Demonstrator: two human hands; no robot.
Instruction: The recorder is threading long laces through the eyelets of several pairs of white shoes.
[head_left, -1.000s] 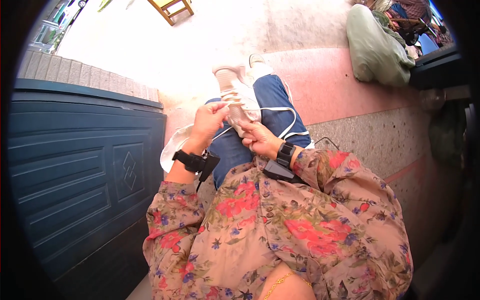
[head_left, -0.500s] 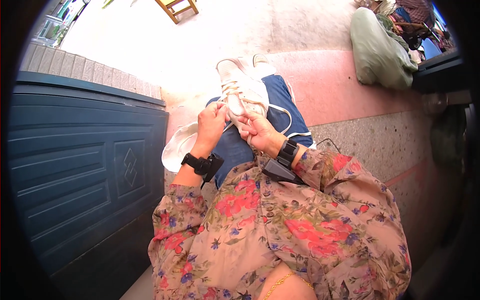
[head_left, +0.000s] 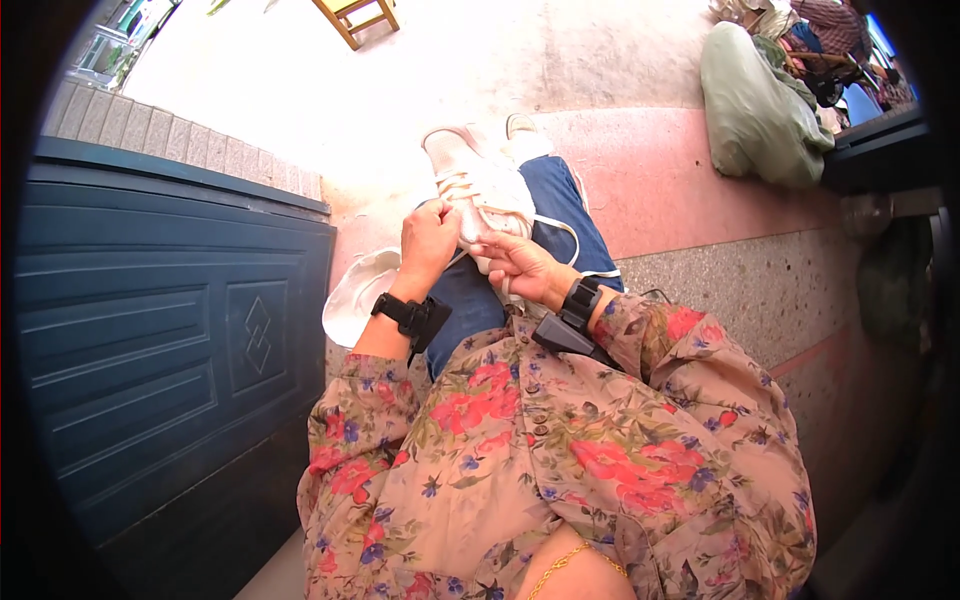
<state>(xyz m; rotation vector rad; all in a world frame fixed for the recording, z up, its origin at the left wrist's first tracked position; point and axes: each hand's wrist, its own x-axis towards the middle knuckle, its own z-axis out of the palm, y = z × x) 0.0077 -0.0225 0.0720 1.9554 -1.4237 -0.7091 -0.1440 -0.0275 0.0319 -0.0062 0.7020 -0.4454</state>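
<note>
A pale sneaker [head_left: 490,195] rests on my jeans-covered lap [head_left: 565,205], its toe pointing away from me. Pale shoelace runs across its front, and a loose loop of lace [head_left: 565,228] hangs to the right. My left hand [head_left: 430,240] is closed at the left of the tongue [head_left: 472,220], pinching lace there; its fingertips are partly hidden. My right hand [head_left: 525,268] has thumb and forefinger pinched at the tongue's near end, other fingers loosely curled. A bit of lace shows below that palm. Black devices are strapped to both wrists.
A whitish rounded thing [head_left: 358,298] lies left of my legs. To the left stands a blue panelled door [head_left: 150,330]. A green sack [head_left: 755,110] sits at the far right by piled goods. A wooden stool [head_left: 355,20] stands far ahead on the floor.
The sneaker's toe has shifted slightly left. My left hand has turned and moved a little right; my right hand's fingers have loosened somewhat, staying by the tongue.
</note>
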